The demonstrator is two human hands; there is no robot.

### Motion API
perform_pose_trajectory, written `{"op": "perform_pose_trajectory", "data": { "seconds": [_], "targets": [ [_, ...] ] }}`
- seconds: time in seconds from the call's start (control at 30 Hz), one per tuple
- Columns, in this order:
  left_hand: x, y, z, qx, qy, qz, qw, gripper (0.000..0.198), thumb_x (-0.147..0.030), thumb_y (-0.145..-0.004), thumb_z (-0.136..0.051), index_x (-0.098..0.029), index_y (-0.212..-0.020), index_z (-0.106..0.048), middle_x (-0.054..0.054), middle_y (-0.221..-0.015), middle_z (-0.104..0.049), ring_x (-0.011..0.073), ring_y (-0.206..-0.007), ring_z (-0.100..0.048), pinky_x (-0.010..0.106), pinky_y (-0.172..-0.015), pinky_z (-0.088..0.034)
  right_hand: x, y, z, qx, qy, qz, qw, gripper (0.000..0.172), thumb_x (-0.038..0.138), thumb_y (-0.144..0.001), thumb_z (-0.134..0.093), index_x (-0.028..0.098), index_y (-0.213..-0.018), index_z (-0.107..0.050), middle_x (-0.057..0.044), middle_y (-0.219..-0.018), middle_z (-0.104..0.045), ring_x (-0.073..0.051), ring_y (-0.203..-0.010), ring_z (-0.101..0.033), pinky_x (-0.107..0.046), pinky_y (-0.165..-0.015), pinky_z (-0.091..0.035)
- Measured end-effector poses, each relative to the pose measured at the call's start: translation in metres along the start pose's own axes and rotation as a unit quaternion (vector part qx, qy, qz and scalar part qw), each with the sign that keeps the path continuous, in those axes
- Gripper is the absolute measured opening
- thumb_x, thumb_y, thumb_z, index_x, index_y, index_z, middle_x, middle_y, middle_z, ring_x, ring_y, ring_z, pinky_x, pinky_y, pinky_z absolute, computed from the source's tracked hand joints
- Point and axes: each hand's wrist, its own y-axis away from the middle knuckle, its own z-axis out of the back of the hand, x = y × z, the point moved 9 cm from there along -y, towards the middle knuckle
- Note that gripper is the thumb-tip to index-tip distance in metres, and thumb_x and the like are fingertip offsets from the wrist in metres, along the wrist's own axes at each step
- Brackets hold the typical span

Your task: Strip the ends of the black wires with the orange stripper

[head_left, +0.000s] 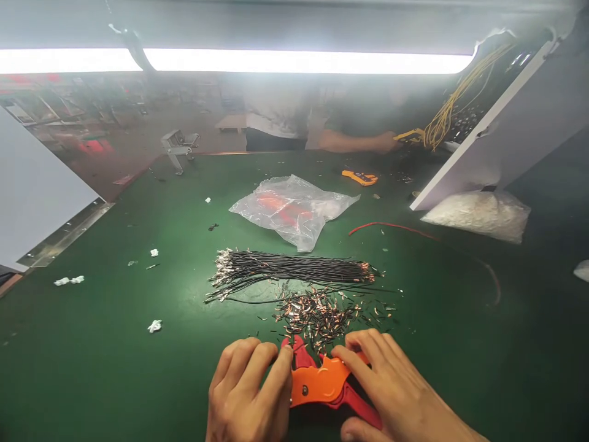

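My right hand (pixel 391 387) is wrapped round the handles of an orange and red wire stripper (pixel 322 380) at the front of the table. My left hand (pixel 251 387) is closed at the tool's jaw end, thumb and fingers pinched together; what it holds is hidden. Just beyond the jaws lies a heap of short black insulation and copper scraps (pixel 317 316). Behind the heap, a bundle of black wires (pixel 294 268) lies across the table, with metal terminals at the left ends and bare copper at the right.
On the green table (pixel 115 362) lie a clear plastic bag (pixel 294 209) with red items, a red wire (pixel 391 225) and a yellow tool (pixel 359 178). A bag of white pieces (pixel 478 215) sits right. Opposite, a person's arm (pixel 359 141) reaches toward yellow wires (pixel 448 110).
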Motion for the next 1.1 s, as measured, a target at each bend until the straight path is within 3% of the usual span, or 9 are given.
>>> {"op": "perform_pose_trajectory", "data": {
  "seconds": [0.1,0.2,0.27,0.33,0.5,0.77,0.93,1.03,1.1],
  "targets": [
    [0.004,0.000,-0.002,0.004,-0.004,0.021,1.000,0.019,-0.002,-0.084,-0.064,-0.013,-0.100,-0.067,0.005,-0.080,-0.069,0.0196,-0.082,-0.053,0.034,-0.080,-0.043,0.009,-0.004,-0.002,-0.024,0.025,0.015,0.999,0.077,0.049,-0.067,-0.089,0.010,-0.124,-0.057,-0.022,-0.106,-0.069,-0.041,-0.093,-0.067,-0.057,-0.078,-0.058],
    [0.002,0.001,0.000,-0.005,-0.001,0.013,1.000,0.021,-0.001,-0.083,-0.064,-0.012,-0.100,-0.067,0.006,-0.081,-0.068,0.0202,-0.084,-0.053,0.034,-0.081,-0.043,0.003,-0.007,0.003,-0.061,-0.031,-0.028,0.997,0.074,0.055,-0.083,-0.075,0.014,-0.137,-0.046,-0.017,-0.108,-0.069,-0.036,-0.095,-0.066,-0.051,-0.081,-0.055],
    [-0.003,0.002,-0.002,0.001,0.003,-0.003,1.000,0.022,0.000,-0.081,-0.065,-0.011,-0.100,-0.068,0.007,-0.083,-0.068,0.0212,-0.085,-0.053,0.035,-0.082,-0.044,-0.009,-0.006,0.014,-0.118,-0.090,-0.093,0.985,0.063,0.047,-0.095,-0.060,0.018,-0.146,-0.036,-0.013,-0.110,-0.068,-0.031,-0.098,-0.065,-0.047,-0.085,-0.051],
    [-0.010,0.003,-0.005,0.008,0.004,-0.022,1.000,0.023,-0.001,-0.080,-0.066,-0.012,-0.100,-0.069,0.008,-0.084,-0.069,0.0223,-0.087,-0.054,0.036,-0.083,-0.044,-0.013,-0.004,0.025,-0.176,-0.118,-0.114,0.971,0.049,0.030,-0.099,-0.054,0.022,-0.145,-0.038,-0.009,-0.111,-0.068,-0.027,-0.100,-0.064,-0.044,-0.087,-0.046],
    [-0.019,0.006,-0.009,0.014,0.009,-0.046,0.999,0.024,-0.002,-0.080,-0.064,-0.015,-0.099,-0.070,0.007,-0.085,-0.071,0.0231,-0.089,-0.056,0.038,-0.086,-0.044,-0.001,-0.010,0.028,-0.189,-0.094,-0.038,0.977,0.031,0.005,-0.094,-0.056,0.026,-0.117,-0.059,-0.001,-0.098,-0.073,-0.021,-0.090,-0.065,-0.042,-0.086,-0.038],
    [-0.018,0.004,-0.005,0.016,0.019,-0.055,0.998,0.023,-0.002,-0.082,-0.060,-0.013,-0.100,-0.070,0.004,-0.084,-0.076,0.0227,-0.086,-0.059,0.038,-0.085,-0.044,-0.002,-0.016,0.022,-0.152,-0.068,-0.048,0.985,0.020,0.005,-0.093,-0.053,0.023,-0.099,-0.056,0.000,-0.087,-0.069,-0.019,-0.079,-0.064,-0.042,-0.085,-0.033],
    [-0.023,-0.003,-0.005,0.007,0.030,-0.063,0.998,0.020,-0.004,-0.090,-0.053,-0.014,-0.098,-0.069,0.001,-0.082,-0.078,0.0208,-0.084,-0.064,0.036,-0.084,-0.046,0.003,-0.017,0.036,-0.189,-0.013,-0.027,0.981,0.018,0.003,-0.090,-0.050,0.020,-0.094,-0.053,0.003,-0.070,-0.067,-0.016,-0.063,-0.063,-0.043,-0.087,-0.031],
    [-0.031,-0.006,-0.007,-0.035,0.027,-0.058,0.997,0.021,-0.006,-0.095,-0.049,-0.017,-0.091,-0.067,-0.002,-0.073,-0.076,0.0178,-0.076,-0.064,0.034,-0.082,-0.047,0.006,-0.016,0.044,-0.225,0.006,-0.026,0.974,0.019,0.001,-0.086,-0.051,0.020,-0.090,-0.053,0.003,-0.066,-0.067,-0.014,-0.058,-0.063,-0.044,-0.088,-0.033],
    [-0.032,-0.004,-0.002,-0.107,0.033,-0.029,0.993,0.029,-0.007,-0.099,-0.043,-0.018,-0.085,-0.065,-0.003,-0.065,-0.073,0.0172,-0.071,-0.063,0.034,-0.081,-0.046,0.006,-0.014,0.047,-0.245,0.011,-0.027,0.969,0.019,0.001,-0.084,-0.053,0.020,-0.088,-0.054,0.004,-0.064,-0.066,-0.014,-0.055,-0.063,-0.045,-0.089,-0.034]
  ]
}}
